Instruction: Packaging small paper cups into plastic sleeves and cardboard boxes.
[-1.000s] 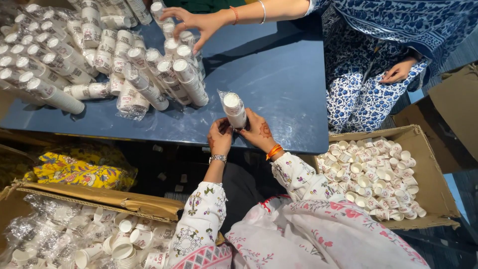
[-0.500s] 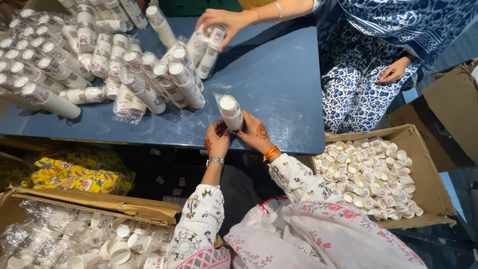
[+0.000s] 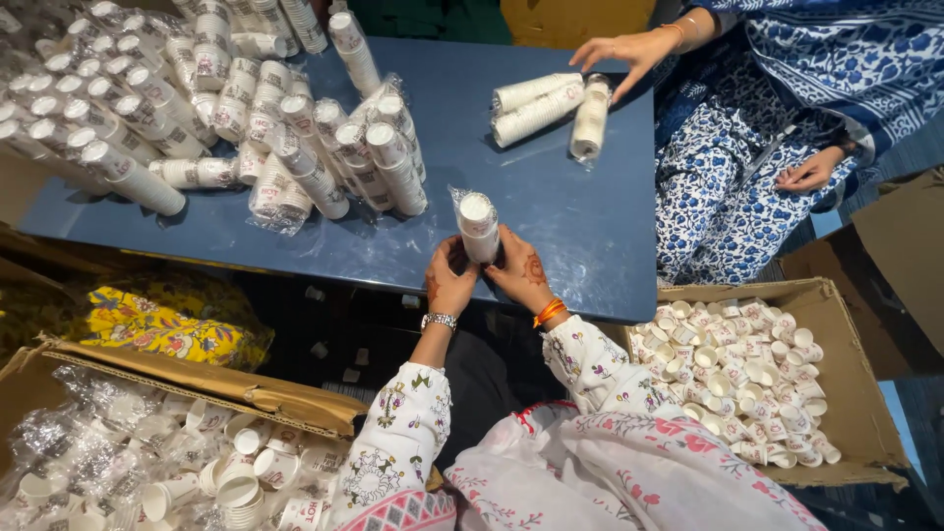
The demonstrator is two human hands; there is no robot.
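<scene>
Left hand [image 3: 450, 280] and right hand [image 3: 519, 273] both gripped wrapped cup stack [image 3: 478, 224] | stack upright at desk [image 3: 551, 226] edge | advice: hold wrap firm, cups aligned.

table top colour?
Dark blue table, seen in the head view, under the wrapped cup stack.

We see the paper cup stack [image 3: 478, 226] in glossy, crinkly clear plastic wrap, held in our left hand [image 3: 450, 280] and right hand [image 3: 519, 275]. Table [image 3: 580, 231]: smooth blue, slight sheen, scuffed. Box [image 3: 846, 393]: matt brown cardboard. Watch [image 3: 439, 321]: shiny metal. Sleeves [image 3: 398, 442]: printed cloth.
</scene>
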